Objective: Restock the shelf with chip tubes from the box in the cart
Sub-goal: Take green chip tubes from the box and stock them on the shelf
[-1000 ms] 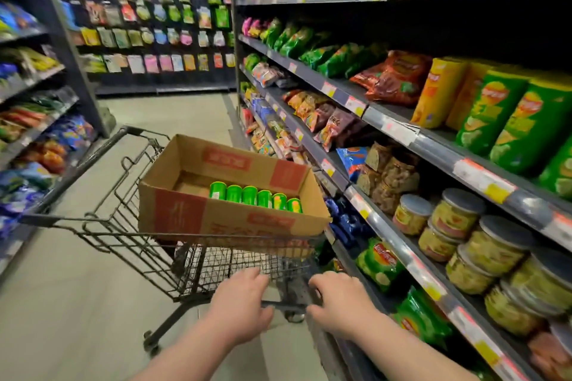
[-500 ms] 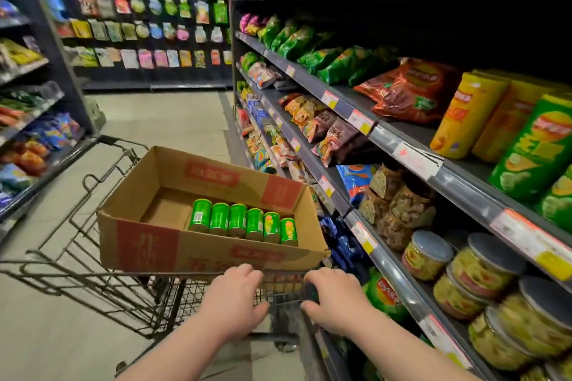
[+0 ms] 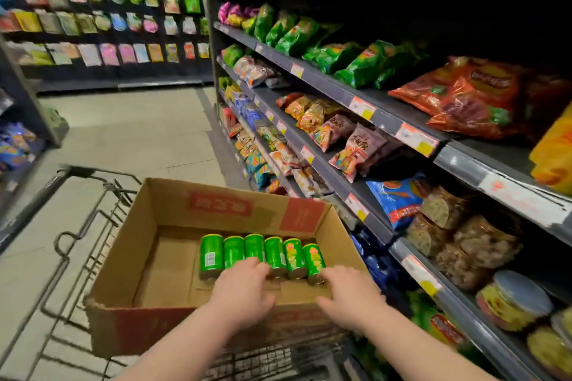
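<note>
Location: snack aisle with a tiled floor. The shelf (image 3: 387, 120) on my right holds bags and jars.
Cart (image 3: 80, 244): wire, standing just beside that shelf.
Box (image 3: 173, 204): open cardboard, sitting in the cart.
Chip tubes (image 3: 260, 252): six, green, lying side by side on the box floor, toward its right wall.
Left hand (image 3: 244, 291): inside the box, fingers loosely apart and resting on the near ends of the middle tubes. The thumb is clear, so no grip.
Right hand (image 3: 346, 297): fingers apart, reaching at the rightmost tube and clamped on nothing.
Step, as I judge it: first pick-up. The next move calls for closing the fingers round a tube and lifting it clear of the box wall toward the shelf.
Change: half a second ago both hands held the cart handle. Both are now off it and in the box.
</note>
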